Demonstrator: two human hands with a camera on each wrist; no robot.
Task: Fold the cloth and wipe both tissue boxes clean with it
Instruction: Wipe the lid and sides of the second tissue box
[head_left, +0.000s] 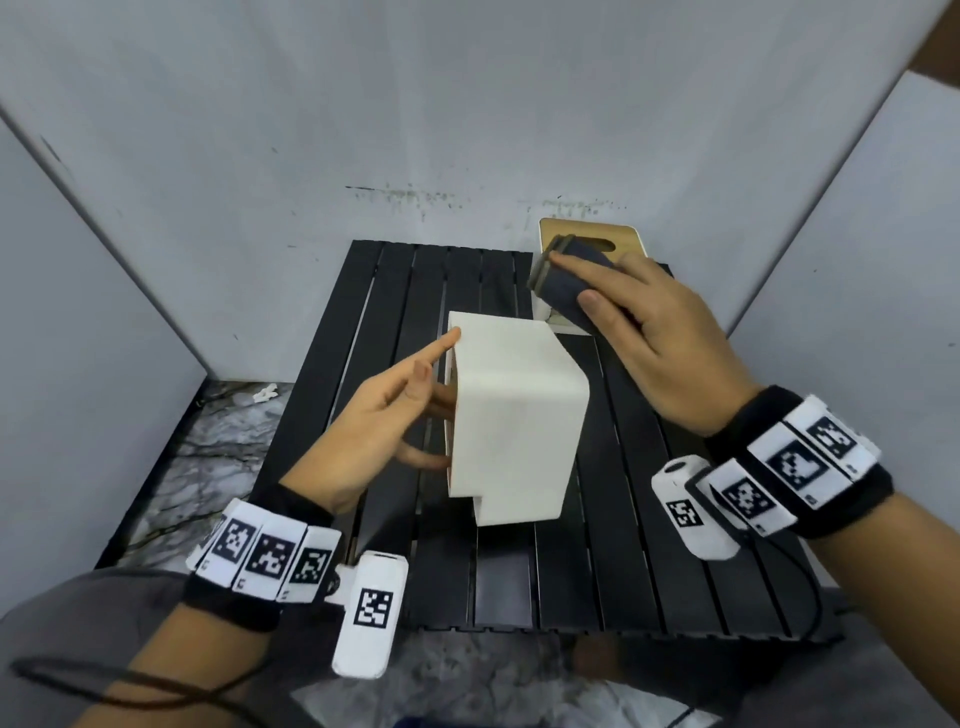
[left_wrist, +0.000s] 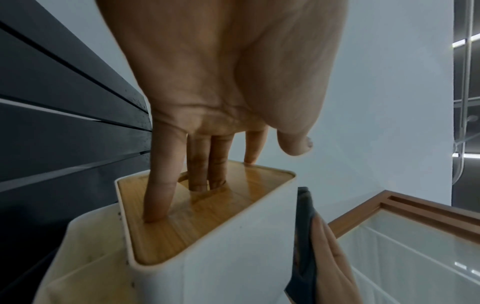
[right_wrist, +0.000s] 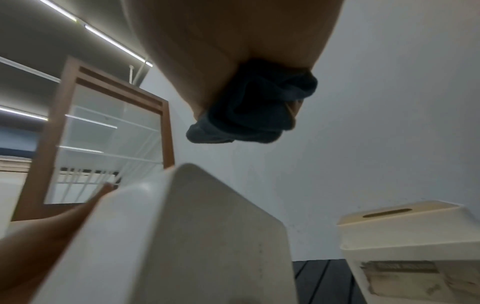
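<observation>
A white tissue box (head_left: 514, 415) lies on its side in the middle of the black slatted table (head_left: 649, 545), its wooden lid (left_wrist: 207, 226) facing left. My left hand (head_left: 395, 410) steadies it: two straight fingers (left_wrist: 207, 164) reach into the lid's slot, and the little finger presses on the lid. My right hand (head_left: 654, 338) grips a folded dark grey cloth (head_left: 566, 283) above the second tissue box (head_left: 587, 234), which stands upright at the back right. That box (right_wrist: 405, 232) shows its slot from the right wrist, with the cloth (right_wrist: 249, 109) hanging well above it.
Grey panels wall in the table at the back and on both sides. Marble floor (head_left: 208, 452) shows to the left of the table. A wood-framed white wire shelf (right_wrist: 103, 133) stands beyond the panels.
</observation>
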